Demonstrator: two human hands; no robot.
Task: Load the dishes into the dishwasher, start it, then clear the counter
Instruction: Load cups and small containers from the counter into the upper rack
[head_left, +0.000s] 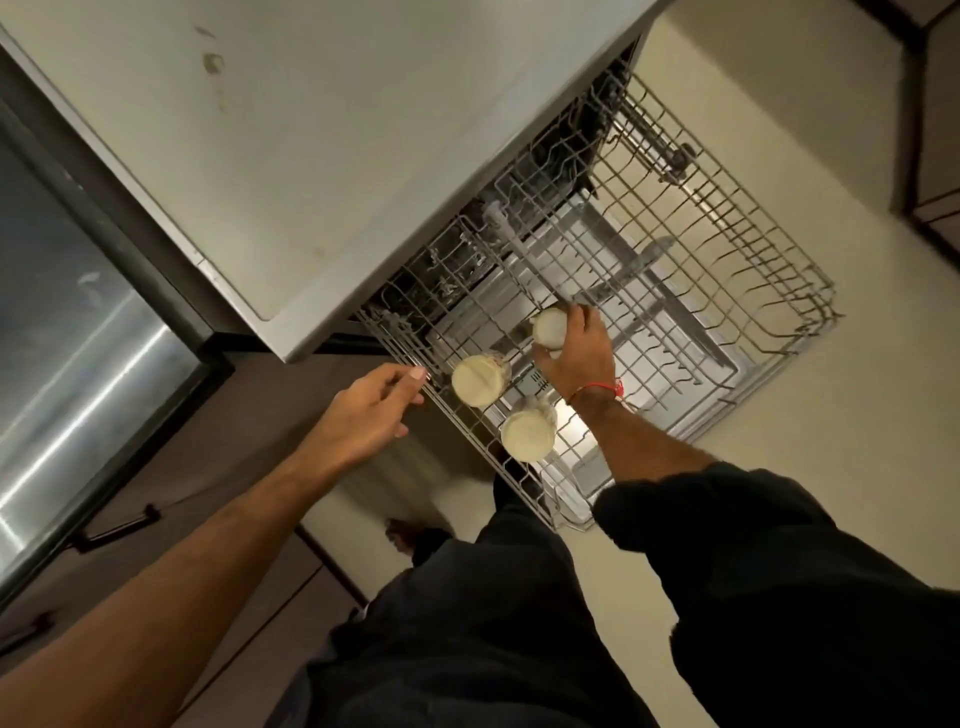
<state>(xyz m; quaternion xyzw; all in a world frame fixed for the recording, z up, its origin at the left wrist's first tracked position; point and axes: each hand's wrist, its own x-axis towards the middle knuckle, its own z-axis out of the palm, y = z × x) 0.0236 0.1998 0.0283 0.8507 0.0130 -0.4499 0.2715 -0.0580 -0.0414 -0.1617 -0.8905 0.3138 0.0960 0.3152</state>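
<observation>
The dishwasher's upper wire rack (737, 244) is pulled out over the open door. Two glasses stand upside down in its near corner, one (479, 381) by the left rail and one (528, 434) closer to me. My right hand (574, 351) grips a third upside-down glass (549, 327) and holds it down among the rack's wires, further in. My left hand (371, 410) hovers at the rack's left rail with its fingers relaxed, holding nothing; whether its fingertips touch the rail is unclear.
A pale counter top (322, 156) overhangs the dishwasher's opening. A steel sink (78, 332) lies at the left. Dark cabinet fronts with handles (117, 530) run below it. Pale floor (857, 415) lies to the right of the rack. My dark trousers fill the bottom of the view.
</observation>
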